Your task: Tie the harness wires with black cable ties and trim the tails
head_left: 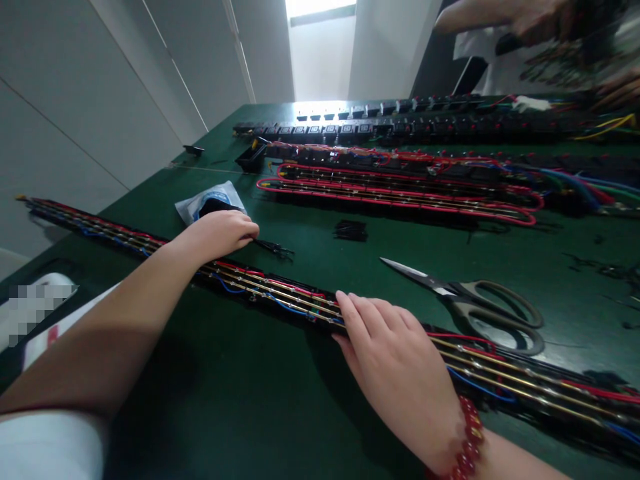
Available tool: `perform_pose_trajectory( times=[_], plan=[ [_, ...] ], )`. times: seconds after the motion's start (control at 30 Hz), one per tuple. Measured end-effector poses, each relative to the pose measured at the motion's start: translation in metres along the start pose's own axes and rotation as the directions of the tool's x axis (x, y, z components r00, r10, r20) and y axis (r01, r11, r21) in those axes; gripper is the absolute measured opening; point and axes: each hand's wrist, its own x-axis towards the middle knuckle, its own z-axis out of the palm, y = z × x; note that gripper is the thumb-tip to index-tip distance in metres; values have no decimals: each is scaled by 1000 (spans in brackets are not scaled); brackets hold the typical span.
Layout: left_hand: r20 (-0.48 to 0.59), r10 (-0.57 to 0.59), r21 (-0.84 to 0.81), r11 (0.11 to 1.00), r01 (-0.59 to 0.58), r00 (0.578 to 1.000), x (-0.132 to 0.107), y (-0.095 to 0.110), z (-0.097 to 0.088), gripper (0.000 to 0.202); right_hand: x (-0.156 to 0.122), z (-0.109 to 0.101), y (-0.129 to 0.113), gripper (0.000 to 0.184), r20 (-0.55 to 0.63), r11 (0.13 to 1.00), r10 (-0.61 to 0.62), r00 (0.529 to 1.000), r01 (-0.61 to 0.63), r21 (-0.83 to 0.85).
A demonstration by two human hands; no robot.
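green tabletop [225,393] bears the long wired strip [280,296] beneath the right hand [395,367].

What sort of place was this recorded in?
Probably an electronics assembly workshop: a long wired strip lies under the right hand on a green table, scissors lie beside it, and more wired strips lie further back, where another person's hand shows.

The left hand [226,233] is curled — the right hand [393,353] lies palm-down.

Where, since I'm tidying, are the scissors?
In the head view, the scissors lie right of centre, beyond the right hand, beside the wired strip.
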Motion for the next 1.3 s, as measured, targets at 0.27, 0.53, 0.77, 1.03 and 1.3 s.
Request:
perform_pose_trajectory(
  times=[0.27, 0.53, 0.77, 1.03, 1.3],
  plan=[
    [27, -27, -31, 999, 28, 999, -3, 5, -16, 37, 0, 0, 0, 39, 15, 1000, 4, 1000, -4, -7],
    [97, -108, -30, 993, 111, 989, -6, -6, -16, 43, -1, 0, 1, 38, 0, 1000, -6, 1000, 6, 0],
    [99, -74, -42, 996, 78, 992, 3, 2, -2, 35, -1, 0, 1, 38, 6, 1000, -5, 1000, 5, 3],
    [50, -15, -62, 998, 18, 999, 4, 13, -2, 26, 0, 0, 0, 36, -8, 1000, 0, 1000, 0, 8],
    [9, -32, -111, 993, 33, 999, 1, 15, -6, 29, 0, 0, 1, 37, -5, 1000, -4, 1000, 4, 9]
  ],
)
